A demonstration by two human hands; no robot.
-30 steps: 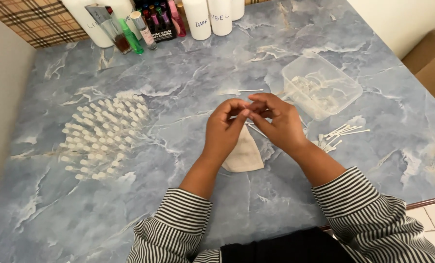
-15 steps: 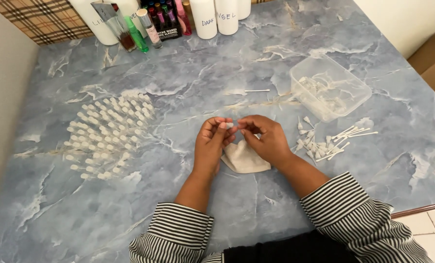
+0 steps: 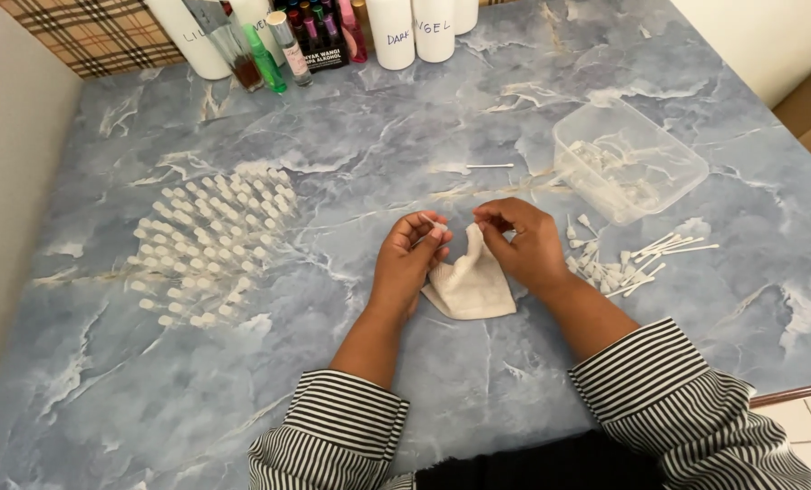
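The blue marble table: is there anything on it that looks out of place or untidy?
One thin white stick lies alone on the table, apart from the loose pile of sticks beside the clear plastic tub. The small white pieces on the left stand in orderly rows. Nothing looks spilled or damaged.

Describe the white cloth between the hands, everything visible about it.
The white cloth is a small, soft piece of off-white fabric, creased and loosely folded. Its lower part lies flat on the blue marbled table, while its upper end is gathered and lifted into a narrow peak. The right hand pinches that raised end, and the left hand rests against the cloth's left edge, its fingertips close to the peak. It looks clean; no stains, print or hem are discernible. It sits between both wrists.
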